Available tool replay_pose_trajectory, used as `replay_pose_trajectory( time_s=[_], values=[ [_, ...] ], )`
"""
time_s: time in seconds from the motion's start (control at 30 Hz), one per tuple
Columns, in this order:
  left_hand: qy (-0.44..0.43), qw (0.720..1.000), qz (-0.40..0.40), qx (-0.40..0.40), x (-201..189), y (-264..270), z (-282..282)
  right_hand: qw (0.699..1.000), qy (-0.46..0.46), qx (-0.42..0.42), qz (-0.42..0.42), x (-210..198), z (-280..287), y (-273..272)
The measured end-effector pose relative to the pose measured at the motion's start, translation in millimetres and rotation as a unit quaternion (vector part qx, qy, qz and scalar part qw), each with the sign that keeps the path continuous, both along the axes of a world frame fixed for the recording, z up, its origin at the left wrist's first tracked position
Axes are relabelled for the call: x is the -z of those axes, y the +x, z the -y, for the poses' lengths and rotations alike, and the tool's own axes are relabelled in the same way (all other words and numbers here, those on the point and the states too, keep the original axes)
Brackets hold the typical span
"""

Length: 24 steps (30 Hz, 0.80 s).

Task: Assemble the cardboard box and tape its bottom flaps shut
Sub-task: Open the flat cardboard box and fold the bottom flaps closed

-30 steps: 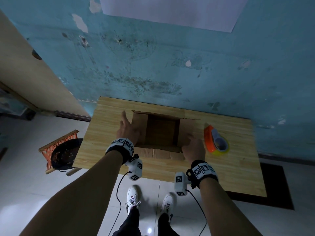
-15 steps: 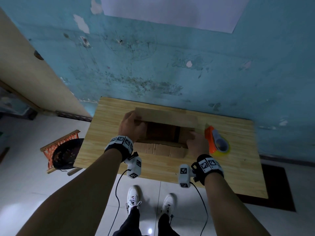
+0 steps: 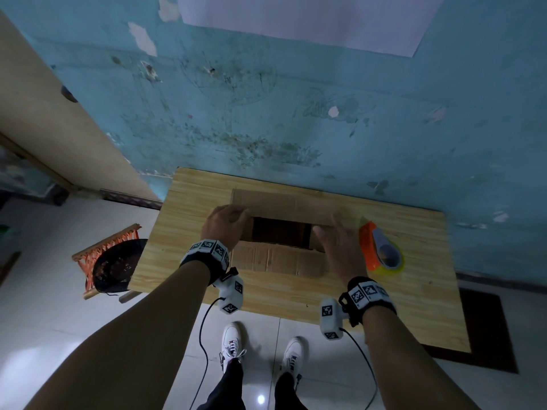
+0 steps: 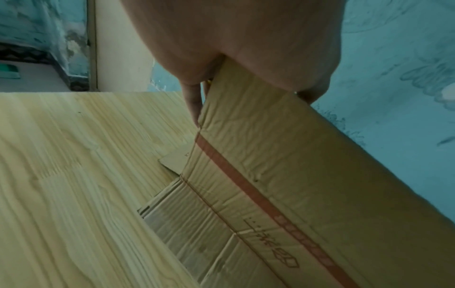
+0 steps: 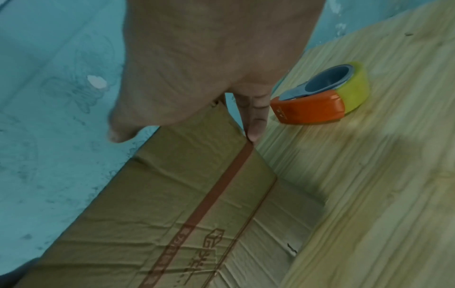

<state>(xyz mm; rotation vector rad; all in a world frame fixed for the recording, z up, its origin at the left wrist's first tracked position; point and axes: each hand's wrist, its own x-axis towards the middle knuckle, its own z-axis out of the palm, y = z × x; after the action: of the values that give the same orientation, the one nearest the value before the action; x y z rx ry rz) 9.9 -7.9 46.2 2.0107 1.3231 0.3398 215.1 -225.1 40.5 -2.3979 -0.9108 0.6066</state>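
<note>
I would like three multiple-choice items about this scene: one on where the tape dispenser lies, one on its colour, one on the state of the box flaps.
1. Where does the orange tape dispenser with the yellow-green roll lie?
A. on the floor
B. on the wooden table, right of the brown cardboard box
C. inside the box

2. What colour is the dispenser's body?
A. orange
B. black
C. white

3. In what state are the box flaps?
A. taped shut
B. cut off
C. partly folded, a gap open

Answers:
1 B, it sits on the tabletop beside the right hand.
2 A, the right wrist view shows an orange shell.
3 C, a dark opening shows between the flaps while the left hand grips the far flap; no tape is on them.
</note>
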Motion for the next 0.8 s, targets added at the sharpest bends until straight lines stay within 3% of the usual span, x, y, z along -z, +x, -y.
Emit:
replay_pose_trajectory(
  time_s=[0.07,0.17,0.23,0.43,0.6,0.8],
  values=[
    [-0.005,1.000,0.001,0.000,0.2,1.3,-0.5,0.996,-0.051,-0.026,0.063,5.2,-4.4,7.9],
    [-0.011,0.999,0.017,0.030,5.0,-0.9,-0.2,0.994,-0.026,0.096,0.052,-8.2,-15.2,16.3],
    [-0.026,0.998,0.019,0.059,9.9,-3.4,-0.7,0.989,-0.063,0.128,0.041,-12.2,-21.2,22.5],
    [-0.012,0.996,-0.022,0.091,28.1,-12.4,1.7,0.986,-0.119,0.106,0.055,21.0,-27.1,32.1],
    [-0.012,0.991,-0.092,0.100,40.8,-10.8,9.0,0.980,-0.175,0.091,0.020,37.6,-15.0,16.2],
    [-0.020,0.988,-0.120,0.091,46.6,4.6,0.5,0.983,-0.144,0.110,-0.023,60.5,-12.0,26.7]
  ],
)
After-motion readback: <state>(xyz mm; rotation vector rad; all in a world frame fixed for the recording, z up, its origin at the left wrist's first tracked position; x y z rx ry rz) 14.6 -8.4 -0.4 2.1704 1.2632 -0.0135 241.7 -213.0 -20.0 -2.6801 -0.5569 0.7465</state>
